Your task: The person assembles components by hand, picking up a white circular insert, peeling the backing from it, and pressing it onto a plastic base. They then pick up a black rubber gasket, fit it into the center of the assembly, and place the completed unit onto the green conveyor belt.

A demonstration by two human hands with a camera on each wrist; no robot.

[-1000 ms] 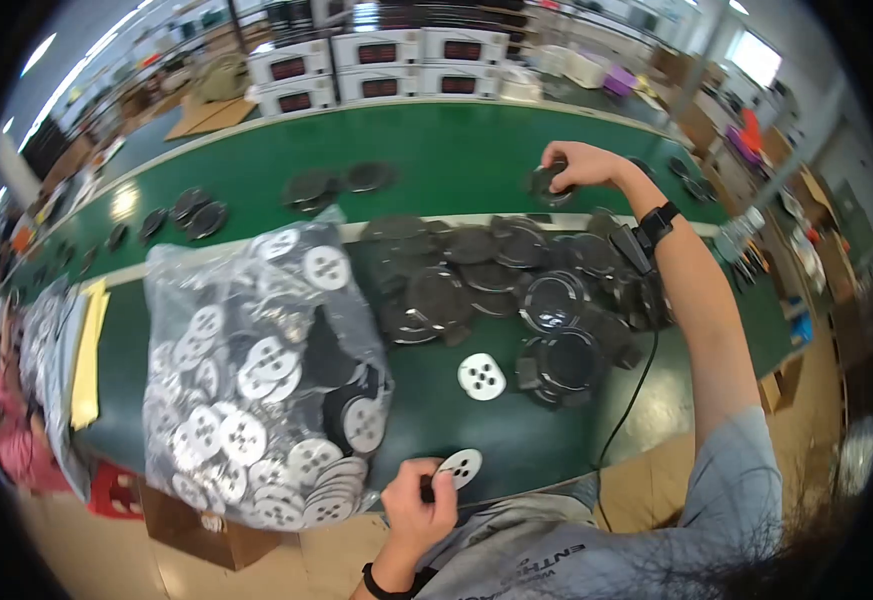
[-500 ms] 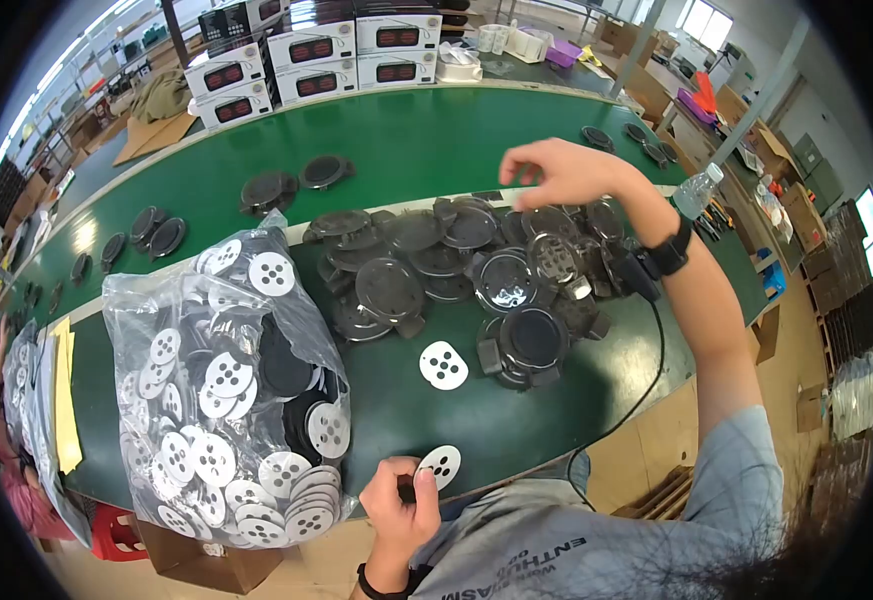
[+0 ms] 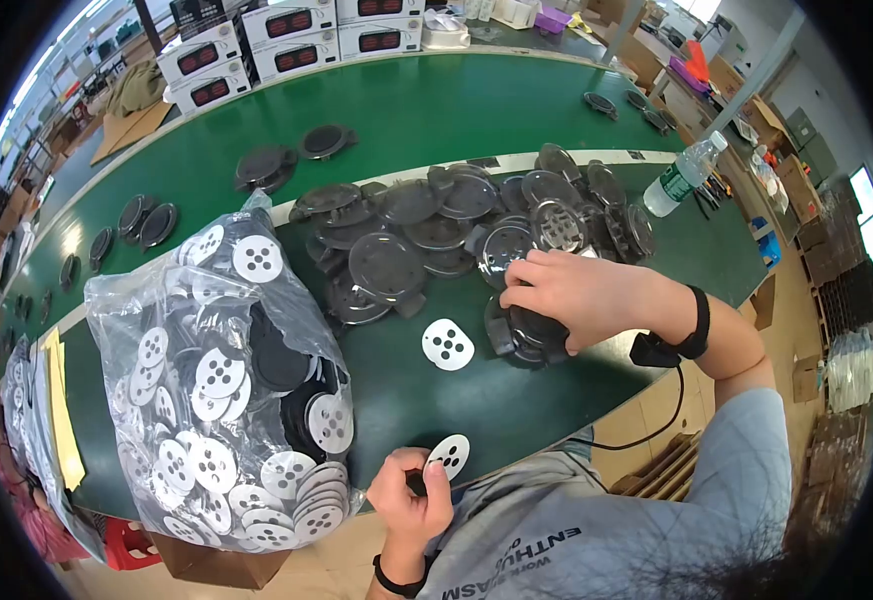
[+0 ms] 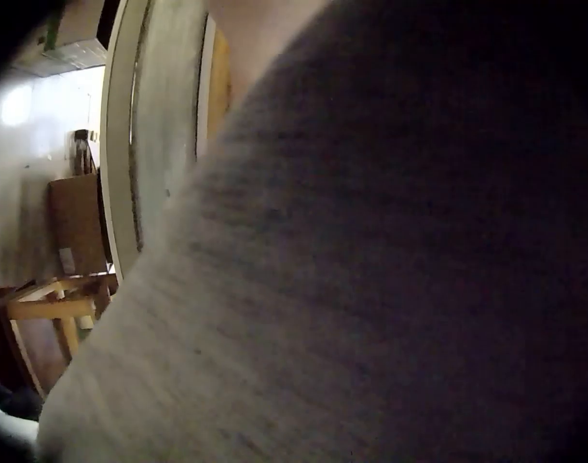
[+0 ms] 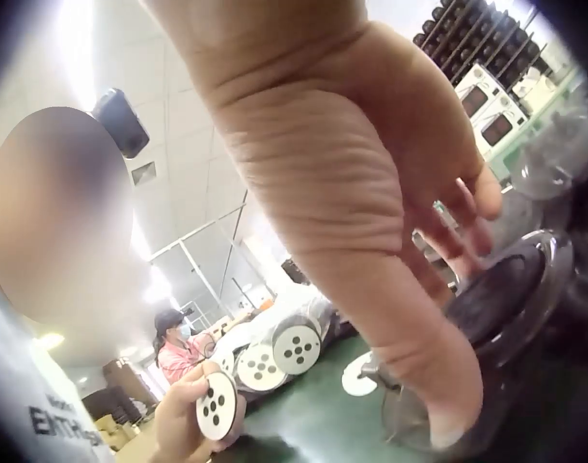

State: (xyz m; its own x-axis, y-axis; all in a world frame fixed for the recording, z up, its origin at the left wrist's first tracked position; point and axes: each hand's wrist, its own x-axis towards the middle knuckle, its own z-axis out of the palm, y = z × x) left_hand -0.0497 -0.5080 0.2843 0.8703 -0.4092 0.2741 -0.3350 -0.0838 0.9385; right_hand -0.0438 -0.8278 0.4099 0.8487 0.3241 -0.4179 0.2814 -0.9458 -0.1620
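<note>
My left hand (image 3: 409,497), near the table's front edge, pinches a white disc (image 3: 449,457) with several dark holes; a dark edge shows behind it. My right hand (image 3: 596,297) is over a dark round plastic part (image 3: 529,350) with side tabs, at the front of a pile of similar parts (image 3: 386,268). From the right wrist, the thumb (image 5: 448,410) lies along the near side of this part and the fingers reach its far side. Between the hands, another white disc (image 3: 447,345) lies flat on the green table. The left wrist view shows mostly grey cloth.
A clear plastic bag (image 3: 171,300) full of white and black discs stands on the left. A water bottle (image 3: 684,176) is behind the pile on the right. More dark parts (image 3: 326,141) are spread along the far green surface (image 3: 436,100). A cable (image 3: 646,435) hangs from the right wrist.
My right hand has let go of a dark part at the pile's back and come forward onto the front part. The left hand keeps its disc. The head view has shifted.
</note>
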